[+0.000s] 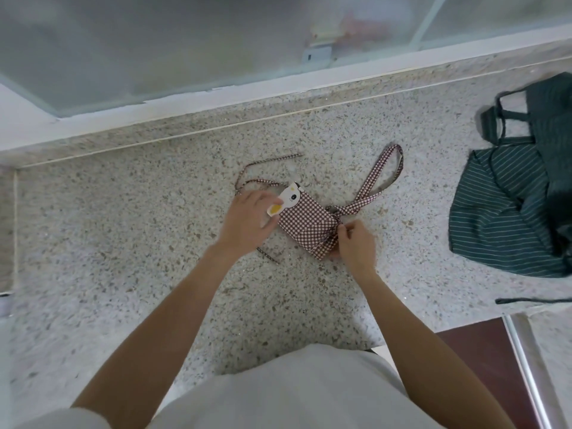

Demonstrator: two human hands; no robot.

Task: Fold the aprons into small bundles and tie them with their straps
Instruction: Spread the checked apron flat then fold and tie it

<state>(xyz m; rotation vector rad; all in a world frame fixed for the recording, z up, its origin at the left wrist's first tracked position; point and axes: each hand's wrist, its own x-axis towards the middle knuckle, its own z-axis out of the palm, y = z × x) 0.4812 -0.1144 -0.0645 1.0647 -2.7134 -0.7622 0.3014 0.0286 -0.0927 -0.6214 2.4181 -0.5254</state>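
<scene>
Bare speckled stone counter (139, 243) lies open to the left of and in front of the folded checked apron (305, 226). Its thin straps (263, 168) trail across the surface behind it and near the left hand (247, 218), and a wide checked loop (387, 171) lies to its right. The striped green apron (507, 212) fills the right side, with a clear lane between the two. The white window ledge (185, 106) bounds the back.

Folded apron bundle (305, 222) at centre of countertop (154, 243), between left hand (247, 221) and right hand (354, 243). Neck loop (383, 174) behind-right of bundle. Second apron (510, 212) well apart, far right. Window ledge (216, 100) behind.
</scene>
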